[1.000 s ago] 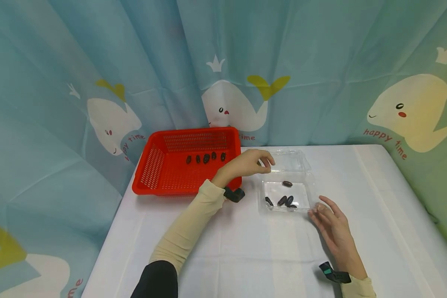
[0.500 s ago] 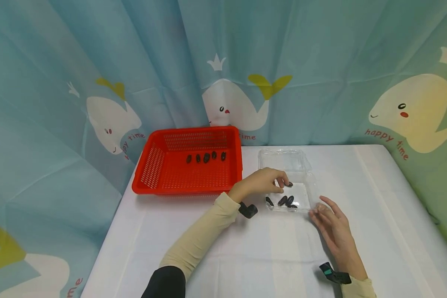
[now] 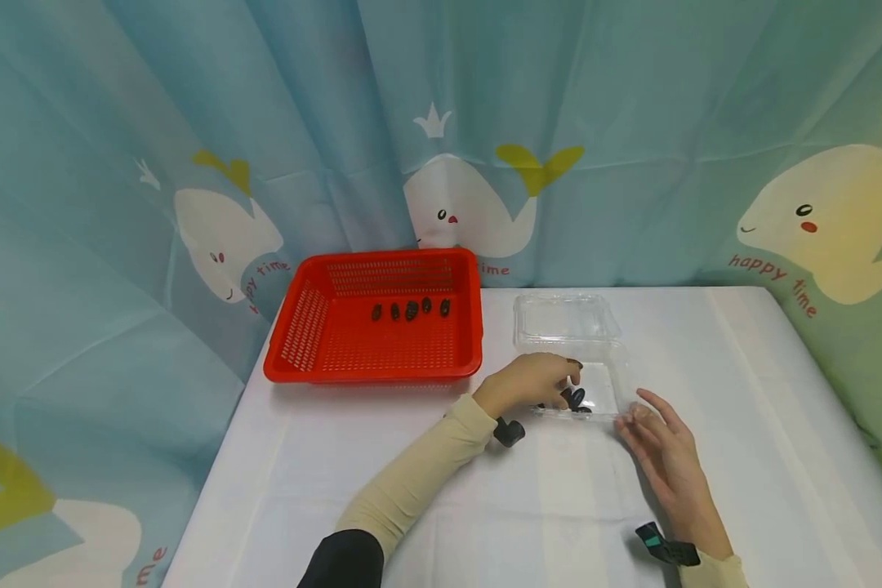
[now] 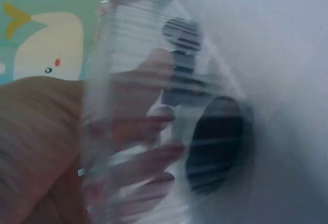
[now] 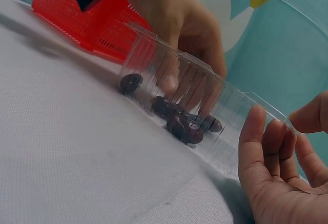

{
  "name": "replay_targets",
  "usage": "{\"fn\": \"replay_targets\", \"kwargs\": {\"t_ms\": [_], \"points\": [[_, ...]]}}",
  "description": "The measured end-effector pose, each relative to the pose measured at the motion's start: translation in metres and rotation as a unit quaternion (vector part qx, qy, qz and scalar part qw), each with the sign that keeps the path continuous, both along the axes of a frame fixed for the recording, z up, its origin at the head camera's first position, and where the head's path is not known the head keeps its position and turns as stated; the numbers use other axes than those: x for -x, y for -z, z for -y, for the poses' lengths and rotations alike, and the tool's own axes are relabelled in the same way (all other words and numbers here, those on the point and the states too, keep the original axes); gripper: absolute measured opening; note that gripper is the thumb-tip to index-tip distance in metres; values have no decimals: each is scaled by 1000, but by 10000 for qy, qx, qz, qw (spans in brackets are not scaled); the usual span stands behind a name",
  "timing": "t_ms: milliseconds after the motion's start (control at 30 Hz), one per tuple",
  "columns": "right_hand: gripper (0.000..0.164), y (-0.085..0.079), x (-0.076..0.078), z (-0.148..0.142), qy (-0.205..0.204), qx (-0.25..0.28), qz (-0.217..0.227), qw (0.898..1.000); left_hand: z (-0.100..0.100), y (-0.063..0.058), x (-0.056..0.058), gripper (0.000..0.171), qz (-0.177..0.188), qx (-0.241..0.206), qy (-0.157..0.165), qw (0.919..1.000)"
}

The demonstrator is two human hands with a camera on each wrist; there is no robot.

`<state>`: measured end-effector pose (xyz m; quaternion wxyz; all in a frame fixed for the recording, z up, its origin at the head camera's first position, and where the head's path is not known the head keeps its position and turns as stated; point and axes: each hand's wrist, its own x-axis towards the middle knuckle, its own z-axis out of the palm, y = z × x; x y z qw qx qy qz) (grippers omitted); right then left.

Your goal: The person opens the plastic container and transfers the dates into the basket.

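My left hand (image 3: 532, 382) reaches into the clear hinged plastic box (image 3: 604, 388) in the head view. Its thumb and fingers point down, apart from one another, around a small group of dark brown dates (image 3: 579, 398). One more date (image 3: 575, 363) shows just behind the fingers. Through the box wall in the right wrist view, the fingertips come right down at a date (image 5: 184, 129). At the box's near right corner, my right hand (image 3: 665, 449) pinches the rim between thumb and forefinger. Another date (image 5: 131, 83) lies by itself at the box's other end.
Left of the box stands a red plastic basket (image 3: 367, 367) with several dates (image 3: 412, 310) in a row on its floor. The box's lid (image 3: 562, 320) lies folded back behind it. A patterned curtain (image 3: 323, 122) hangs along the white-covered table (image 3: 529, 523).
My left hand has come from above the lid's left side, down and right into the box among the dates. My right hand keeps its pinch on the box corner.
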<state>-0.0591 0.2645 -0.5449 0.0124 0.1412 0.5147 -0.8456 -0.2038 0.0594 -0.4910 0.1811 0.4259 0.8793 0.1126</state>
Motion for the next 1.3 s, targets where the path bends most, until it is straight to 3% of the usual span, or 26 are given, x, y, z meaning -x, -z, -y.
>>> {"fn": "replay_targets", "kwargs": {"t_ms": [200, 467, 667, 967, 1300], "points": [[48, 0, 2, -1, -39, -266, 192, 9995, -8, 9, -5, 24, -676, 172, 59, 9975], [45, 2, 1, 0, 1, -323, 234, 9992, -9, 12, -12, 21, -1054, 318, 23, 9939], [41, 3, 0, 0, 38, -112, 42, 9999, -8, 8, -12, 22, -1068, 387, 31, 9935], [40, 1, -1, -1, 52, -134, -83, 9999, -2, -1, -16, 22, -1044, 60, 61, 9945], [37, 0, 1, 0, 60, 66, 36, 10000, 29, -25, -21, 23, -851, -446, 39, 9954]]}}
